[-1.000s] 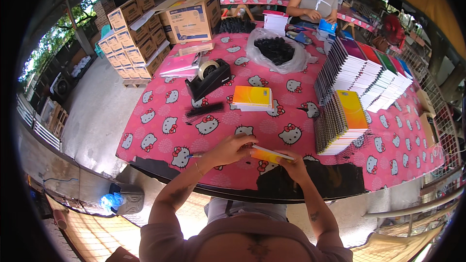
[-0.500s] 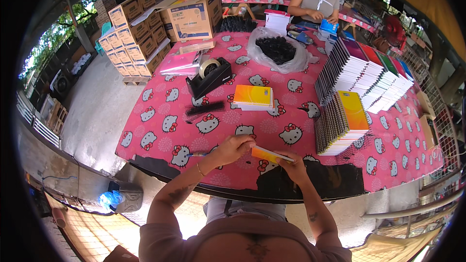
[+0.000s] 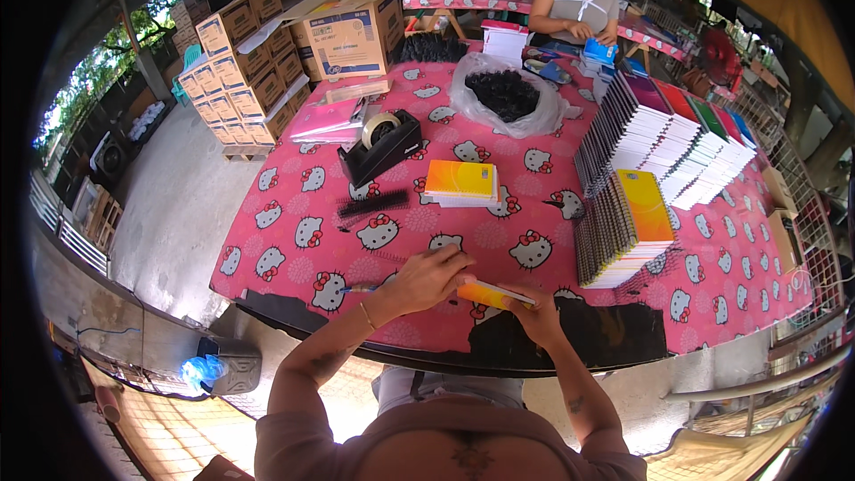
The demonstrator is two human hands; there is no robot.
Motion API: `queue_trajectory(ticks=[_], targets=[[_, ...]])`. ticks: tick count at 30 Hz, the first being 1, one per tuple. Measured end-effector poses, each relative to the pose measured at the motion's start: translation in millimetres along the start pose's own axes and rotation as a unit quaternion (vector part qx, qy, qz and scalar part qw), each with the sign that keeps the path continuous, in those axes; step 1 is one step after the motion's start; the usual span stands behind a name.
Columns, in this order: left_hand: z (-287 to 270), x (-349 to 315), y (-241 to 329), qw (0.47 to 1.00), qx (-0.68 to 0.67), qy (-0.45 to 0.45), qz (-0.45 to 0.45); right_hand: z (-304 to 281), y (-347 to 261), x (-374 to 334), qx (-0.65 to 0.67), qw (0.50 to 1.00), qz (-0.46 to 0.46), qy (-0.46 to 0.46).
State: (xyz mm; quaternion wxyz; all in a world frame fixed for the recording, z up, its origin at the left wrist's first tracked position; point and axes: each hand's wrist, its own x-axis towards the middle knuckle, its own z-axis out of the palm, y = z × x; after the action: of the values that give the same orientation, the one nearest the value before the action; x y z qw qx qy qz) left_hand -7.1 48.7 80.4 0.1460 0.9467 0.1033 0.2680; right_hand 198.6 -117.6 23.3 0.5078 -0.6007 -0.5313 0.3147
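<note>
Above the table's near edge, I hold a small yellow-orange notebook (image 3: 485,295) tilted, its long edge facing up. My right hand (image 3: 534,313) is closed around its right end. At the left end, my left hand (image 3: 434,278) has its fingers bent and pinched together, the thumb touching the notebook's corner. A faint, thin spiral binding coil (image 3: 388,257) trails leftward from these fingers; its held end is hidden. Beyond my hands lie a short stack of yellow notebooks (image 3: 461,180) and a small bunch of black coils (image 3: 372,205). A thin blue pen-like tool (image 3: 361,289) lies beside my left wrist.
A black tape dispenser (image 3: 381,148), pink packets (image 3: 328,120) and a plastic bag of black coils (image 3: 506,96) stand farther back. Tall spiral notebook stacks (image 3: 623,230) rise on the right. Cardboard boxes (image 3: 349,36) stand behind left. A co-worker (image 3: 577,9) handles blue notebooks across the table.
My left hand has turned over the notebook's left end, its fingers now reaching farther across. The notebook has tipped and lowered slightly. The coil trailing leftward now shows faintly.
</note>
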Motion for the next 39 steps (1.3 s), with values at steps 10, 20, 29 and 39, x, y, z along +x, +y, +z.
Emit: queue_trajectory(ticks=[10, 20, 29, 39], targets=[[16, -4, 35, 0.968, 0.242, 0.025, -0.055, 21, -8, -10, 0.115, 0.989, 0.042, 0.084], [40, -23, 42, 0.972, 0.228, -0.012, -0.063, 17, -28, -9, 0.178, 0.978, 0.075, 0.078], [52, -45, 59, 0.977, 0.213, -0.007, 0.005, 8, -34, 6, 0.184, 0.981, 0.054, 0.036], [30, -2, 54, 0.975, 0.220, 0.032, -0.015, 14, -30, 8, 0.106, 0.994, 0.008, 0.014]])
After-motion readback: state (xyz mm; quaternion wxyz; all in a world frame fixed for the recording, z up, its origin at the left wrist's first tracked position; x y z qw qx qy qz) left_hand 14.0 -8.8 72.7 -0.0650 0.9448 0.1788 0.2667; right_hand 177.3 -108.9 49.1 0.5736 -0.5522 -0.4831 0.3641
